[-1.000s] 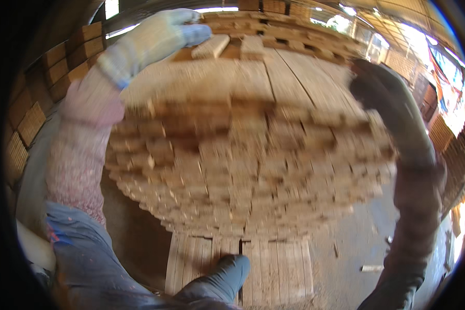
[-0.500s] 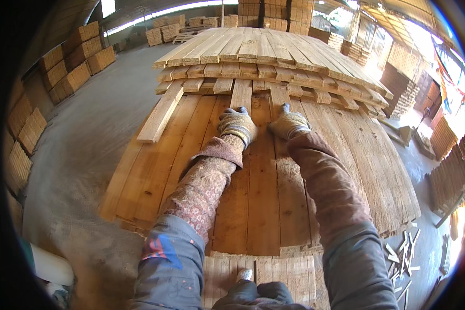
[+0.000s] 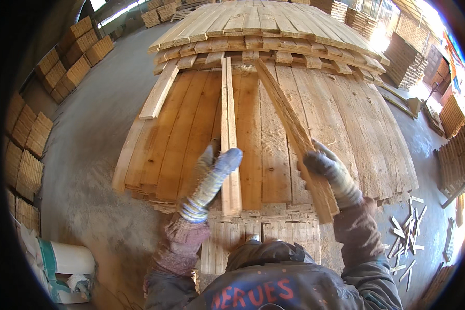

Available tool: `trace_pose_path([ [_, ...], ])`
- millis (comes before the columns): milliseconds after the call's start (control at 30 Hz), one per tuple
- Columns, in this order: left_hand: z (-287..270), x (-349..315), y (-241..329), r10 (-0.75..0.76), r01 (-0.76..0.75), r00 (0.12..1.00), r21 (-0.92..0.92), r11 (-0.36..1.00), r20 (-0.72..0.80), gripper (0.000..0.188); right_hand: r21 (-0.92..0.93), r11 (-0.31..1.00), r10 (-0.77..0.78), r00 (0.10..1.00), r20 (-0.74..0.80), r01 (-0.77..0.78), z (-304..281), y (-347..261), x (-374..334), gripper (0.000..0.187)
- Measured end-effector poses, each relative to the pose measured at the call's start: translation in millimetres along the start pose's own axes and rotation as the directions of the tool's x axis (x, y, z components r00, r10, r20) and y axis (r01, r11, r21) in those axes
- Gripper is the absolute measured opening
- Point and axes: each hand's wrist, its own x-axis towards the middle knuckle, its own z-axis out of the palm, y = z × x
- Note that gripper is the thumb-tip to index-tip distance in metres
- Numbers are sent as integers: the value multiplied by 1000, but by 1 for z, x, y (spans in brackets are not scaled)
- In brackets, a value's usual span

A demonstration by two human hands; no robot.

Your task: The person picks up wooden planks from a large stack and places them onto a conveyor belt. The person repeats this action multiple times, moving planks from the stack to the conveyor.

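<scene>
My left hand, in a patterned knit glove, is closed around the near part of a narrow wooden board, which stands on edge and points away from me. My right hand, gloved as well, grips a second board near its close end; this one slants, its far end leaning toward the left board. Both lie over a broad layer of wooden planks. Their far ends reach the front of a higher plank stack. One more loose board rests at the left edge of the layer.
Wood stacks line the left wall and the right side. Scattered wood offcuts lie on the floor at right. A white and green container stands at lower left. Stacked wood shows below the plank layer's near edge.
Both hands have drawn back toward me from the front of the higher stack. Each has brought a board with it, turned up on edge or at a slant. The view has tilted downward.
</scene>
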Motion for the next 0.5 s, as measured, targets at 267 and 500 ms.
trace_pose_path([
  [267, 20, 30, 5, -106, -75, 942, 507, 858, 318, 40, -893, 425, -143, 985, 92, 145, 47, -17, 47, 104],
  [500, -123, 183, 90, 358, 358, 893, 912, -198, -273, 81, -990, -140, 9, 1000, -21, -19, 117, -38, 61, 110],
])
